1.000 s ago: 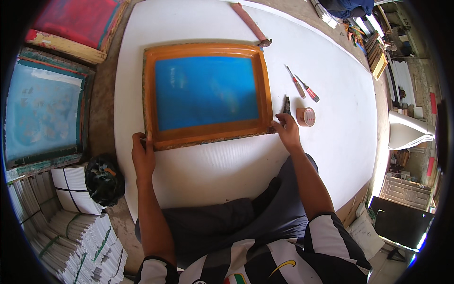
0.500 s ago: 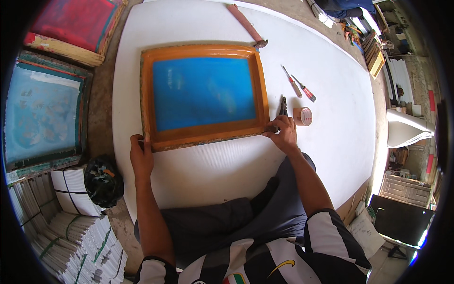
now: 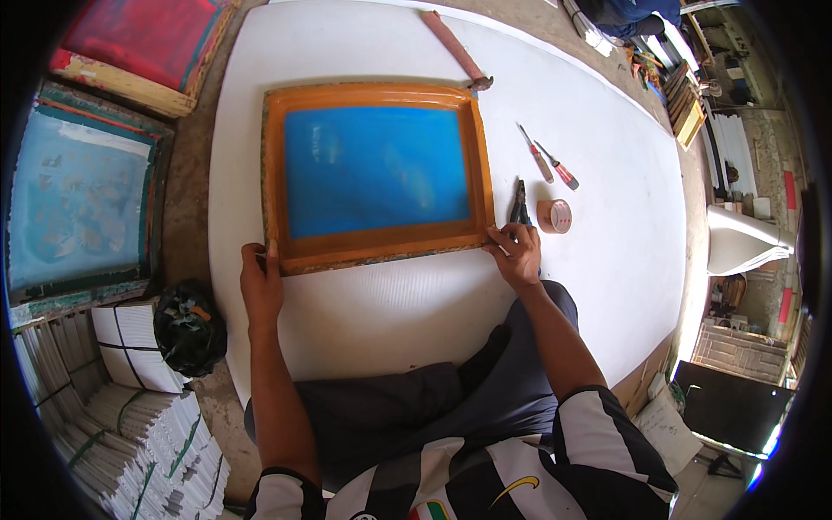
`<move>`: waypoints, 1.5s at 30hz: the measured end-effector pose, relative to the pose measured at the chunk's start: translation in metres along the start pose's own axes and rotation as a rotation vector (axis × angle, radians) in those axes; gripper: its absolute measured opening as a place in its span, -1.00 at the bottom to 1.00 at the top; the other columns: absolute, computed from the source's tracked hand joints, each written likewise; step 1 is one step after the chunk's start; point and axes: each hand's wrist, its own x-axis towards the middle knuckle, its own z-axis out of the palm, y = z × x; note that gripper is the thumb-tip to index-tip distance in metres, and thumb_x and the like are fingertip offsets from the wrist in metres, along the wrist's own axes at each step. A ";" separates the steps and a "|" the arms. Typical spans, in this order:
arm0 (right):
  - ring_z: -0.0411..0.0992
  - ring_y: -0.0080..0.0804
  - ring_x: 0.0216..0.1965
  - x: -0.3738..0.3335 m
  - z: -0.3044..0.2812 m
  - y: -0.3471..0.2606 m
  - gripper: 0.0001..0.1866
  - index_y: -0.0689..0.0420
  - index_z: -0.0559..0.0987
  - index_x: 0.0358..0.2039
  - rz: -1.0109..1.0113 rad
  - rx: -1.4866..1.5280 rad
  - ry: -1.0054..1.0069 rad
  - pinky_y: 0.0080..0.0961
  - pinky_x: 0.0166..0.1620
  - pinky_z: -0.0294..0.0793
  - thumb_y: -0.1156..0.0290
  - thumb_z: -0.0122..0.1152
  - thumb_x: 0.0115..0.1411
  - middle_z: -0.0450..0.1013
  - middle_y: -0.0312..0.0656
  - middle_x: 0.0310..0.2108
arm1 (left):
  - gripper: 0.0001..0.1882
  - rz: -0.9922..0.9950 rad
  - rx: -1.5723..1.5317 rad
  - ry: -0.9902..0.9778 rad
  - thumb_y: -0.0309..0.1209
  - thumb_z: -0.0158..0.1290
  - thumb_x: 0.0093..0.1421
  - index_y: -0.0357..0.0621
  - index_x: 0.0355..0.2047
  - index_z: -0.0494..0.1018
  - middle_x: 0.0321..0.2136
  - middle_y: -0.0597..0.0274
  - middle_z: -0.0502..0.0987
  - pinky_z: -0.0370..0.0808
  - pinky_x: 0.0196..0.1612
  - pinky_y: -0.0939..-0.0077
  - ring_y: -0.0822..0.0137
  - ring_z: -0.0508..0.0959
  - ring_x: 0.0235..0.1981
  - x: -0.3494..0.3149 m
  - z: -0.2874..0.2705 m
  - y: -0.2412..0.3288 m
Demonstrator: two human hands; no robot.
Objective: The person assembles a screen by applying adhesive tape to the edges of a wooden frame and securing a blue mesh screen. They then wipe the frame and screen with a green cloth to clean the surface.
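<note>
A wooden screen-printing frame (image 3: 377,244) with blue mesh lies on the white board (image 3: 607,286) in front of me. My left hand (image 3: 262,276) grips its near left corner, thumb on the top edge and fingers curled at the outer side. At the near right corner, my right hand (image 3: 516,255) holds the rim in a pinch between thumb and fingers. Just beyond that hand lie pliers (image 3: 519,204) with dark jaws, their handles partly hidden by it. A roll of tape (image 3: 555,216) stands to the right of the pliers.
Two screwdrivers (image 3: 536,152) and a hammer (image 3: 456,47) lie farther out on the board. Left of it are a light-blue screen frame (image 3: 78,199), a red one (image 3: 139,39), a black plastic bag (image 3: 189,329) and stacked white sheets (image 3: 147,442).
My right hand has shifted slightly nearer along the frame's right corner, uncovering more of the pliers. The screen frame stays almost where it was, with both hands still on it.
</note>
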 end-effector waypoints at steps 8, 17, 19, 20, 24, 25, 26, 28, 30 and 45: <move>0.28 0.05 0.15 0.008 0.021 0.006 -0.37 0.00 0.48 0.26 0.301 0.121 0.083 -0.04 0.24 0.25 0.09 0.38 0.23 0.37 0.00 0.07 | -0.68 0.023 -0.017 0.010 -0.21 0.01 0.48 -0.25 -0.04 0.37 -0.41 0.01 0.52 0.48 -0.24 0.21 0.13 0.52 -0.40 0.001 0.004 -0.005; 0.29 0.04 0.18 0.019 -0.005 -0.022 -0.57 0.00 0.63 -0.04 0.157 0.095 -0.020 -0.02 0.24 0.28 0.15 0.48 0.11 0.37 -0.01 0.09 | -0.67 0.049 -0.039 0.015 -0.20 0.02 0.48 -0.25 -0.03 0.36 -0.42 0.01 0.51 0.47 -0.25 0.22 0.15 0.51 -0.40 0.002 0.001 -0.015; 0.27 0.05 0.20 0.013 -0.008 -0.026 -0.66 0.02 0.68 -0.15 0.123 -0.010 -0.074 0.00 0.25 0.26 0.15 0.46 0.11 0.36 -0.01 0.14 | -0.67 0.032 -0.044 0.012 -0.20 0.02 0.47 -0.25 -0.03 0.36 -0.43 0.02 0.51 0.47 -0.25 0.23 0.15 0.51 -0.41 0.002 0.002 -0.007; 0.27 0.05 0.22 0.012 -0.009 -0.028 -0.70 0.02 0.70 -0.20 0.105 -0.061 -0.101 0.02 0.26 0.26 0.16 0.45 0.12 0.36 0.00 0.16 | -0.67 0.022 -0.046 0.011 -0.20 0.02 0.47 -0.25 -0.03 0.36 -0.44 0.03 0.51 0.47 -0.25 0.23 0.16 0.51 -0.41 0.001 0.002 -0.004; 0.13 0.15 0.38 0.038 -0.017 -0.045 -0.67 -0.02 0.73 -0.13 -0.052 -0.128 -0.140 0.13 0.37 0.11 0.05 0.31 0.24 0.26 0.02 0.31 | -0.66 -0.018 -0.021 0.004 -0.19 0.02 0.47 -0.25 -0.03 0.36 -0.44 0.04 0.50 0.47 -0.26 0.24 0.16 0.51 -0.41 0.001 0.000 0.000; 0.08 0.17 0.41 0.044 -0.016 -0.050 -0.65 -0.03 0.73 -0.10 -0.045 -0.147 -0.177 0.16 0.40 0.06 0.03 0.26 0.27 0.24 0.02 0.34 | -0.66 -0.022 -0.028 -0.003 -0.19 0.02 0.47 -0.25 -0.04 0.36 -0.45 0.04 0.50 0.47 -0.26 0.24 0.16 0.51 -0.41 0.001 0.000 0.001; 0.04 0.19 0.45 0.046 -0.015 -0.053 -0.62 -0.04 0.73 -0.07 -0.038 -0.166 -0.215 0.18 0.43 0.01 0.00 0.22 0.30 0.21 0.01 0.37 | -0.66 -0.026 -0.034 -0.010 -0.18 0.02 0.47 -0.25 -0.04 0.36 -0.45 0.04 0.50 0.47 -0.26 0.24 0.16 0.51 -0.42 0.001 0.000 0.002; -0.04 0.20 0.49 0.045 -0.009 -0.053 -0.58 -0.06 0.73 -0.04 -0.006 -0.184 -0.234 0.23 0.45 -0.06 -0.05 0.13 0.35 0.13 0.00 0.43 | -0.66 -0.010 -0.029 0.002 -0.18 0.02 0.47 -0.26 -0.04 0.36 -0.46 0.04 0.50 0.46 -0.27 0.23 0.15 0.52 -0.42 0.001 0.001 -0.002; -0.10 0.21 0.51 0.039 0.000 -0.050 -0.55 -0.08 0.73 -0.02 0.025 -0.194 -0.243 0.26 0.46 -0.11 -0.09 0.06 0.38 0.07 0.00 0.48 | -0.66 0.009 -0.024 0.011 -0.18 0.02 0.47 -0.26 -0.05 0.36 -0.46 0.04 0.50 0.46 -0.27 0.23 0.14 0.52 -0.43 0.002 0.001 -0.003; -0.28 0.10 0.57 0.052 0.006 -0.033 -0.30 -0.01 0.69 0.07 0.196 -0.183 -0.479 0.26 0.49 -0.24 -0.19 -0.36 0.50 -0.12 -0.09 0.56 | -0.64 -0.001 -0.011 0.004 -0.15 0.01 0.48 -0.25 -0.04 0.37 -0.47 0.05 0.50 0.46 -0.28 0.24 0.15 0.52 -0.44 0.002 0.000 -0.004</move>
